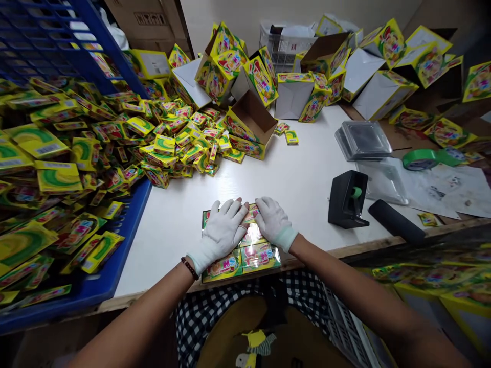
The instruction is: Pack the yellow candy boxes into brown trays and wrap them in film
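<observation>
The left hand (224,230) and right hand (273,221), in white gloves, lie open and flat, side by side, on a glossy clear pack (261,257) of small yellow-green boxes at the near edge of the table (245,179). Close on the left, a blue crate (134,225) and a heap of loose boxes (164,145) crowd the space; open display boxes (295,94) line the back. To the right stand a tape dispenser (343,199), a black bar-shaped object (397,222), stacked clear trays (363,139) and green tape (420,159). Colourful lettering on the pack seems to read "TWINS", partly lost in glare; barcodes mark some loose boxes, and a brown carton (149,20) bears printed handling symbols.
</observation>
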Available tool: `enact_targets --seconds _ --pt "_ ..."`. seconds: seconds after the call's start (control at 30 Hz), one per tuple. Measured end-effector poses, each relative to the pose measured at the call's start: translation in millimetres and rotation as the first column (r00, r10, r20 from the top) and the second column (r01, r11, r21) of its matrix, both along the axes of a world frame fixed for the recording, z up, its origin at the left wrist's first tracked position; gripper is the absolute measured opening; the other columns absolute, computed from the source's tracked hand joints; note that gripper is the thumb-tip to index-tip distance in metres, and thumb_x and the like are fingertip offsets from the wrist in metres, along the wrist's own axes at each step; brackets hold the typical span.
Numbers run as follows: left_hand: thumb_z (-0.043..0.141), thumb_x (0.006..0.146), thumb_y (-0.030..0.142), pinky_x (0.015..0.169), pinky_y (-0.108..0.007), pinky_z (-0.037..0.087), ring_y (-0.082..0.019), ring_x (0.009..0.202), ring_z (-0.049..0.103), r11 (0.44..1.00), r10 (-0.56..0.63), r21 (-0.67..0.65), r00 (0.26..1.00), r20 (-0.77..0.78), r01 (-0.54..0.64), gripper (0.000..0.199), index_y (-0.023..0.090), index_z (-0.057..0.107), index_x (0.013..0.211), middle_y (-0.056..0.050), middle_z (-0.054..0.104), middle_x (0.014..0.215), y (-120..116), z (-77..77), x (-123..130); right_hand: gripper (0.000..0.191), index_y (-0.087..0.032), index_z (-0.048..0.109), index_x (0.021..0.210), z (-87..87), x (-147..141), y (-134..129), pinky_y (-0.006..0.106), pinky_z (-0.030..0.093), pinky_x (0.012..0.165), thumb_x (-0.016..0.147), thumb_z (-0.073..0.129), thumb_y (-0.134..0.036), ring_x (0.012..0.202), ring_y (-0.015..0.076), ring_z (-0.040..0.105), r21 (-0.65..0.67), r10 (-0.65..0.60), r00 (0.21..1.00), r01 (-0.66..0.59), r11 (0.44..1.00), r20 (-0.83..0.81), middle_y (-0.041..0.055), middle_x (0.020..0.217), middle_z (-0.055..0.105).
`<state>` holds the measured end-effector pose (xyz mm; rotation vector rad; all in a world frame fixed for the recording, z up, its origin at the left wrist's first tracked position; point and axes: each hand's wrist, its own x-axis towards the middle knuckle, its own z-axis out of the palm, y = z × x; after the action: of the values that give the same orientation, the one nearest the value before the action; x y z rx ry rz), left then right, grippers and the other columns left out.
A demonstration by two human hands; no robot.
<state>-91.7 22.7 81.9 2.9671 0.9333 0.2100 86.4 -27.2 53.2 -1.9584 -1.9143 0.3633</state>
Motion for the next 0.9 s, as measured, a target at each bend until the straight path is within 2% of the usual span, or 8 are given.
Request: enact_targets --seconds 0.13,0.3,0.37,0.43,0.57,0.63,0.73,0.9 --pt "0.038 0.099 0.043 0.103 -0.054 0.034 -0.033 0.123 0.049 1.000 0.000 -0.024 1.000 -0.023 -0.001 0.053 0.015 0.043 0.143 -0.018 0.054 0.135 9 -1.6 -1 0.056 -0.005 0.040 0.147 -12.3 -8 -15 0.050 0.035 0.114 0.095 0.044 -0.025 0.141 0.0330 0.034 0.064 0.048 0.997 -0.045 0.997 -0.055 0.0231 0.152 0.036" --pt "0.037 0.099 0.039 0.107 -0.064 0.028 -0.036 0.128 0.045 0.999 -0.047 0.002 0.995 -0.092 0.048 0.047 0.016 0.048 0.139 -0.019 0.050 0.141 5 0.5 9 0.057 -0.007 0.035 0.150 -25.3 -2 -14 0.046 0.032 0.119 0.097 0.039 -0.028 0.150 0.0271 0.023 0.078 0.073 0.938 -0.050 0.996 -0.340 0.0202 0.160 0.024" --pt "0.041 0.097 0.036 0.108 -0.069 0.024 -0.039 0.134 0.038 0.996 -0.084 0.002 0.991 -0.105 0.085 0.046 0.016 0.049 0.137 -0.019 0.044 0.147 -4 0.0 17 0.061 -0.010 0.028 0.154 -28.9 -2 -19 0.043 0.028 0.121 0.097 0.039 -0.029 0.151 0.0239 0.020 0.075 0.000 0.881 0.040 0.996 -0.473 0.0161 0.163 0.021" --pt "0.044 0.095 0.038 0.107 -0.073 0.021 -0.041 0.137 0.034 0.997 -0.079 -0.014 0.993 -0.086 0.078 0.049 0.015 0.048 0.139 -0.020 0.042 0.150 -12 -0.3 26 0.063 -0.014 0.023 0.156 -30.9 -5 -30 0.042 0.028 0.121 0.098 0.037 -0.031 0.149 0.0218 0.026 0.007 -0.141 0.793 0.181 0.984 -0.592 0.0120 0.161 0.029" --pt "0.045 0.095 0.039 0.106 -0.077 0.020 -0.042 0.137 0.033 0.995 -0.083 -0.051 0.995 -0.050 0.080 0.050 0.023 0.045 0.142 -0.019 0.042 0.149 -18 2.3 38 0.057 -0.021 0.033 0.154 -28.9 -16 -64 0.040 0.036 0.117 0.099 0.035 -0.037 0.141 0.0232 0.042 -0.192 -0.387 0.646 0.353 0.916 -0.659 0.0065 0.155 0.043" --pt "0.045 0.095 0.036 0.104 -0.078 0.021 -0.042 0.135 0.035 0.992 -0.113 -0.057 0.992 -0.052 0.110 0.045 0.029 0.048 0.139 -0.017 0.042 0.149 -16 4.7 40 0.055 -0.022 0.037 0.152 -26.6 -23 -81 0.039 0.036 0.117 0.100 0.033 -0.039 0.142 0.0226 0.042 -0.195 -0.394 0.642 0.360 0.912 -0.658 0.0048 0.155 0.043" --pt "0.043 0.096 0.037 0.102 -0.078 0.023 -0.042 0.134 0.036 0.991 -0.119 -0.058 0.992 -0.043 0.116 0.041 0.030 0.051 0.136 -0.016 0.044 0.147 -12 7.3 41 0.056 -0.024 0.031 0.155 -24.9 -31 -99 0.037 0.032 0.120 0.101 0.030 -0.038 0.144 0.0196 0.038 -0.093 -0.304 0.678 0.330 0.939 -0.669 0.0017 0.158 0.037" --pt "0.043 0.096 0.043 0.101 -0.072 0.027 -0.040 0.129 0.041 0.991 -0.101 -0.088 0.995 -0.021 0.098 0.040 0.030 0.054 0.132 -0.016 0.045 0.146 -6 6.2 44 0.054 -0.027 0.029 0.156 -31.2 -38 -101 0.040 0.033 0.120 0.103 0.026 -0.035 0.145 0.0196 0.037 -0.017 -0.277 0.699 0.354 0.935 -0.659 -0.0002 0.160 0.034"
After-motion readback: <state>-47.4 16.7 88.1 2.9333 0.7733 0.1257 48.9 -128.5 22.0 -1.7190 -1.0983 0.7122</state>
